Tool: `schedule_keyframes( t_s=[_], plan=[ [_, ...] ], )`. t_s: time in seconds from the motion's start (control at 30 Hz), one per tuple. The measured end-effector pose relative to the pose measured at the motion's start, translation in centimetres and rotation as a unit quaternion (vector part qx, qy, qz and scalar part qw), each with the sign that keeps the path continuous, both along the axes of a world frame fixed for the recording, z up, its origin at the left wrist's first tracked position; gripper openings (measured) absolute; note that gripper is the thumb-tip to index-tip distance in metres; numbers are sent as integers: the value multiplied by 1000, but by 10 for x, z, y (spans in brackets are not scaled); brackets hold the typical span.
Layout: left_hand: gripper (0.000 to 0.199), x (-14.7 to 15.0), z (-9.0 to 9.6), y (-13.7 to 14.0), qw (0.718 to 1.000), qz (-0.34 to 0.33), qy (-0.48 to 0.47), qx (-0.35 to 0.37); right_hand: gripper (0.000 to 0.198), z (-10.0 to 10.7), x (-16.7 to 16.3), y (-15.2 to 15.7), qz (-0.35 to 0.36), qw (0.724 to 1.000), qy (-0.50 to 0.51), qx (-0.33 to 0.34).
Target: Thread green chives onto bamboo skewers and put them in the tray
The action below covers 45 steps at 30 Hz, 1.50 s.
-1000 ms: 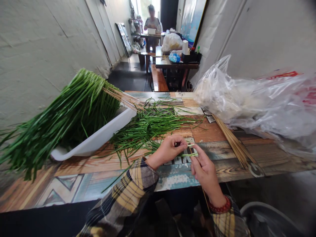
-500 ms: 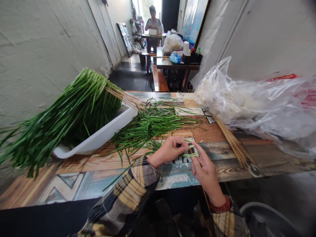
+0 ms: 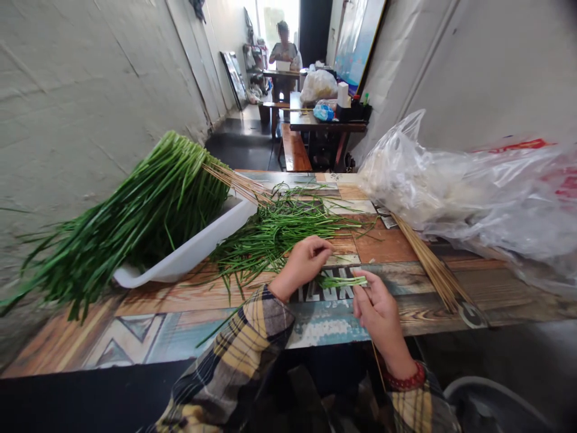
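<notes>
My right hand (image 3: 378,310) is closed around a thin bamboo skewer (image 3: 377,364), whose lower end sticks out below the palm. A short bunch of green chives (image 3: 340,281) with pale cut ends lies across its fingertips, pointing left. My left hand (image 3: 309,258) is a little to the left, apart from that bunch, with thumb and fingers curled together. Whether anything is between them is hidden. Just behind it spreads a loose pile of chives (image 3: 288,225). Skewered chives (image 3: 180,174) stand heaped in a white tray (image 3: 189,258) at the left.
Bare skewers (image 3: 424,261) lie at the right, partly under a clear plastic bag (image 3: 473,186). The patterned wooden tabletop (image 3: 324,325) ends near my forearms. Beyond are a bench (image 3: 295,147), another table (image 3: 311,120) with bags, and a seated person (image 3: 283,51).
My left hand has drawn away from the right fingertips, up and to the left. The chive bunch stays in my right hand. The whole view has shifted slightly.
</notes>
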<state>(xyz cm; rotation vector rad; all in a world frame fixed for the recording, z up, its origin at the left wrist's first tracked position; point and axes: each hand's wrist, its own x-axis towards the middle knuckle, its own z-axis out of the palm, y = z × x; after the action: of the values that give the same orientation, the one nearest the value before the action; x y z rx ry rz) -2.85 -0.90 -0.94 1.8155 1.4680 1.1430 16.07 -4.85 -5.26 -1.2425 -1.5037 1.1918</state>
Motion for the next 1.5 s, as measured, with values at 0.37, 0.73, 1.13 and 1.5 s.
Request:
schedule_keyframes(
  t_s=[0.37,0.73,1.13,1.5],
  plan=[
    [20,-12,-9,13,918,125,376,-10,41,4,0,-1,16,999,-18,23],
    [19,-10,-7,11,908,112,403,-17,40,4,-1,-2,14,999,-18,22],
    [13,-1,-8,8,987,17,161,16,39,3,-1,-1,16,999,-21,36],
    [7,9,-11,6,999,10,44,-4,38,6,0,0,20,999,-22,30]
  ],
)
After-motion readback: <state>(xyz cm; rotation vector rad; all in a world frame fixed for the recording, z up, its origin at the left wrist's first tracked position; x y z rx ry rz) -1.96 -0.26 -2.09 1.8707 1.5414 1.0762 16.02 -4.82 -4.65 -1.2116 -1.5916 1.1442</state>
